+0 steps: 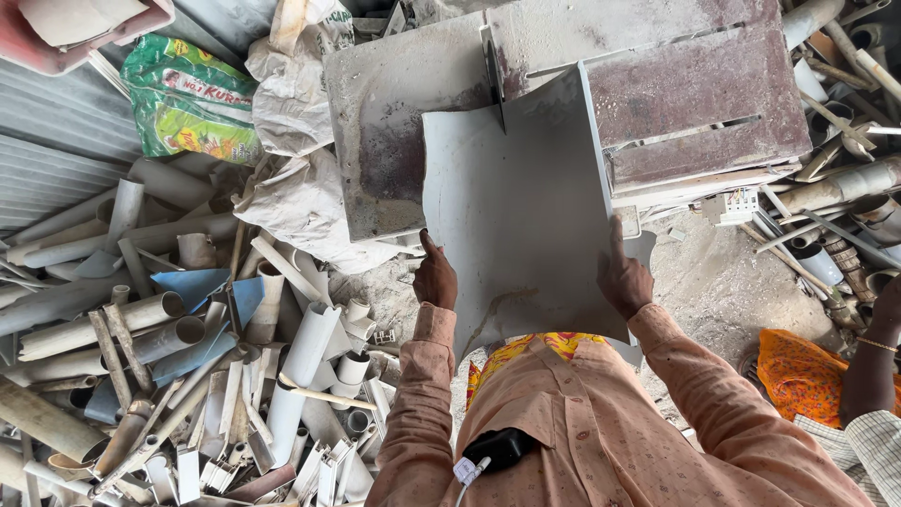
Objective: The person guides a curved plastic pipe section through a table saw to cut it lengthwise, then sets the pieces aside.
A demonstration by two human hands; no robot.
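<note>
A large pale grey plastic sheet (pixel 516 207), slightly curved, rests on a dusty saw table (pixel 394 122) with its far edge at the upright blade (pixel 495 75). My left hand (pixel 435 275) grips the sheet's near left edge. On the near right part of the sheet lies my right hand (pixel 621 277), its fingers pointing toward the blade. Both sleeves are peach coloured.
A heap of cut grey pipes and offcuts (pixel 169 376) fills the left. Crumpled white sacks (pixel 296 188) and a green bag (pixel 188 103) lie beside the table. More pipes (pixel 845 188) lie at right, where another person's arm (pixel 873 366) and orange cloth show.
</note>
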